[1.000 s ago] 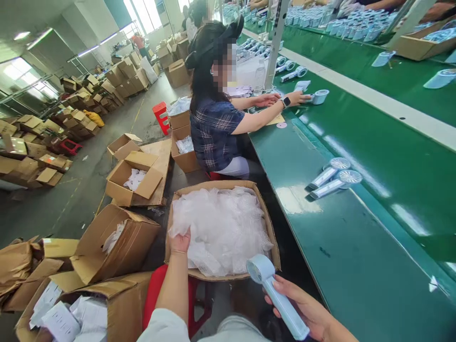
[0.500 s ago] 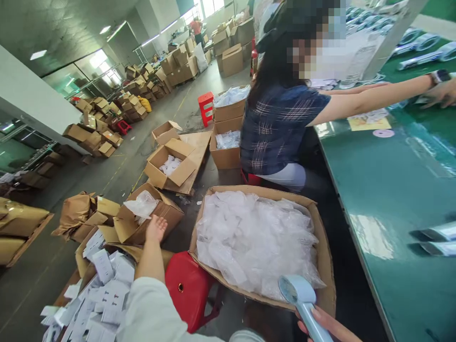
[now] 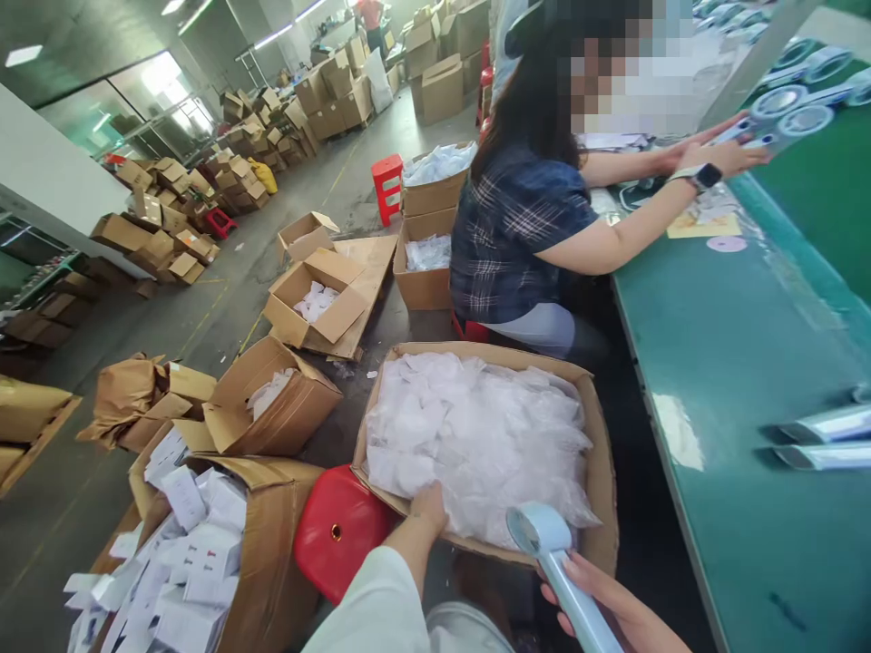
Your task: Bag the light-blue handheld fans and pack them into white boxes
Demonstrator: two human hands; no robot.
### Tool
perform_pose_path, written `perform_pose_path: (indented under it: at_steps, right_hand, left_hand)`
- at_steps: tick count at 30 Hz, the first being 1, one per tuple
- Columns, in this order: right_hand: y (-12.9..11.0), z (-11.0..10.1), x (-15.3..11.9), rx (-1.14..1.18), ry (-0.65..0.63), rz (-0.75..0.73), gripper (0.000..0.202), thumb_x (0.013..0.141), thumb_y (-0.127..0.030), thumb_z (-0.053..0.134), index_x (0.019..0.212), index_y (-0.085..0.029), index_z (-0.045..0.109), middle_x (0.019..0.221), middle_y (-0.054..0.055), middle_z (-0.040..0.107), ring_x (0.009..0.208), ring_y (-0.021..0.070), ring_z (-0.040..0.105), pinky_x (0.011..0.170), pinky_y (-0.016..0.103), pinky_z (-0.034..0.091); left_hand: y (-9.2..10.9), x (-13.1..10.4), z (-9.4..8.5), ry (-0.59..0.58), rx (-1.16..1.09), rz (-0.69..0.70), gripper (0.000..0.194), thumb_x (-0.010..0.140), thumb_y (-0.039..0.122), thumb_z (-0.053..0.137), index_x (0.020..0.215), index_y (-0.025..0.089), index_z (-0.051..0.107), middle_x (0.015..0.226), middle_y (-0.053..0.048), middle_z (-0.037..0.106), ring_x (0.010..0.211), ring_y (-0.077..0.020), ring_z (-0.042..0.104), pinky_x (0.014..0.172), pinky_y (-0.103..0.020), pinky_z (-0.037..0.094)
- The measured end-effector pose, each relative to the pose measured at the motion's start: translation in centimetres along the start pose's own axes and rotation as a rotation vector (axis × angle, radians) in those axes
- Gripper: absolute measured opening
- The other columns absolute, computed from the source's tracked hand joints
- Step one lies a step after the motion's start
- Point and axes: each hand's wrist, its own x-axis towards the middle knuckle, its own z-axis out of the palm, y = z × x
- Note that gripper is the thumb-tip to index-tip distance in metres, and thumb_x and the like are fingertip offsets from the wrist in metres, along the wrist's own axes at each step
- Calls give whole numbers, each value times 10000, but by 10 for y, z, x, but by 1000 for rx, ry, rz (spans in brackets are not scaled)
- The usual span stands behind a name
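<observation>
Nearest, the right hand (image 3: 602, 596) has its fingers closed around the handle of a light-blue fan (image 3: 559, 564), held up over the near edge of a cardboard box (image 3: 602, 508). The left hand (image 3: 428, 510) is at that box's near side, against the clear plastic bags (image 3: 469, 431) inside; its fingers are hidden, so whether they grip anything I cannot tell. A red stool (image 3: 344, 535) is left of the box. Farther off, a co-worker (image 3: 510, 236) sits at the green worktop (image 3: 735, 354).

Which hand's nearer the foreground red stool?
Left. The left hand is just right of the red stool, at the carton edge; the right hand is farther right, holding a blue fan.
</observation>
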Motion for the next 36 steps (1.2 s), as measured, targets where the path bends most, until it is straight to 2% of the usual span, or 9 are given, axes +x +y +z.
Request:
perform_pose_path:
  at_steps: [3,8,11,16,19,22,28,32,36]
  right_hand:
    - [3,-7,-3,16,5,-16,686,643,-194,838,1192,-181,427,872,41,715,783,222,698,589,309,611]
    - [8,-22,-14,39,-1,-39,656,635,-238,843,1170,-170,470,843,35,697,770,208,689,592,294,599]
    - [11,-32,-22,34,-48,-71,633,628,-259,847,1151,-178,499,849,34,686,775,204,682,581,286,586]
    - [14,-29,-36,12,-453,-156,511,689,-339,796,1110,-180,553,815,34,649,716,176,666,530,247,560]
    - [11,-15,-47,-27,-683,-224,730,638,-349,821,1265,-237,466,851,36,642,671,186,670,491,253,552]
    - [8,-9,-63,-109,-694,-332,800,657,-303,809,1344,-264,401,927,51,631,695,198,675,492,257,554]
    - [19,-29,-97,-111,-594,-508,584,730,-307,749,1253,-213,508,981,61,607,735,180,664,534,253,566]
    - [35,-43,-110,-91,-635,-522,593,715,-294,749,1248,-212,503,965,56,611,704,182,679,496,229,555]
    - [48,-61,-117,27,-696,-560,577,695,-294,749,1207,-185,505,912,68,649,662,192,690,469,239,561]
  left_hand:
    - [-4,0,-9,23,64,-38,957,429,136,824,1304,132,436,1349,-257,461,1262,-438,416,1008,-565,315]
    - [0,-7,-30,122,-6,59,239,713,126,595,947,87,625,1017,-214,660,1045,-336,596,926,-463,399]
    - [19,-17,-53,220,-121,209,180,801,147,479,901,111,625,927,-140,678,943,-257,609,865,-383,433]
    - [75,-69,-75,189,-279,577,187,811,246,528,938,160,635,879,-35,663,837,-164,584,759,-249,447]
    - [107,-112,-69,61,-335,795,129,776,248,584,826,165,668,776,-20,638,768,-161,559,702,-242,431]
    - [127,-151,-61,-91,-424,922,103,732,259,658,723,157,665,718,-14,608,721,-151,526,672,-241,410]
    - [148,-198,-41,-557,-1081,615,500,653,450,757,1049,168,642,920,-69,650,789,-177,589,726,-293,451]
    - [162,-206,-18,-370,-1083,532,430,574,440,818,828,134,655,690,-14,610,625,-123,540,653,-272,435]
    - [174,-216,-11,-249,-932,679,394,557,319,830,866,143,659,772,-14,637,724,-132,563,728,-268,447]
